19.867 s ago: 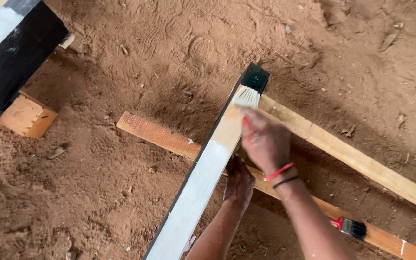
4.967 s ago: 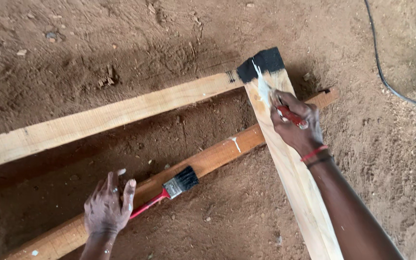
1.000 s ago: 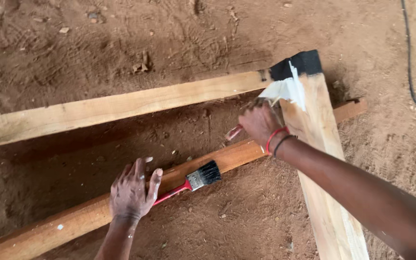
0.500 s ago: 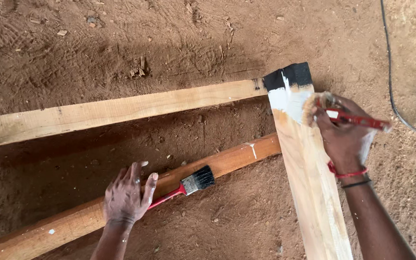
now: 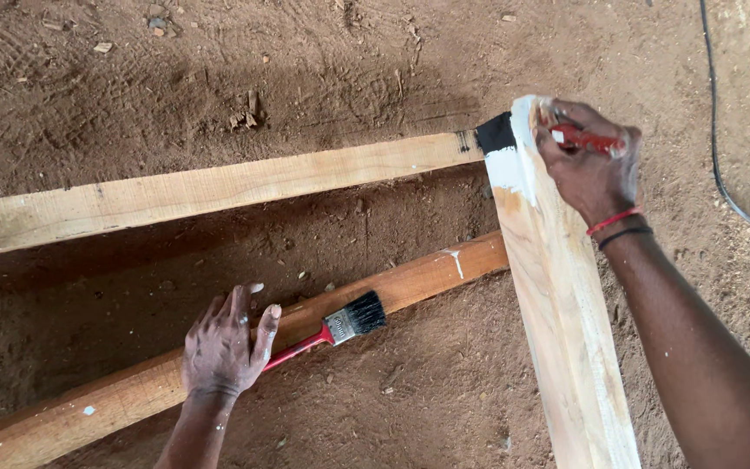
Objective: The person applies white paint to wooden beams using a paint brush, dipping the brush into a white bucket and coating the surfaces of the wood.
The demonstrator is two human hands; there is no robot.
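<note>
no packages, labels, signs or screens anywhere in view, just bare timber, brushes and dirt floor here

**Open dirt between the planks**

Bare dirt floor [image 5: 305,78] lies open above the pale plank [image 5: 219,182]. A narrower strip of dirt runs between that plank and the reddish plank [image 5: 418,278], closed on the right by the upright board [image 5: 566,347]. The spare brush [image 5: 340,323] lies along the reddish plank beside the left hand [image 5: 223,347]. A cable [image 5: 722,174] crosses the dirt at far right.
</note>
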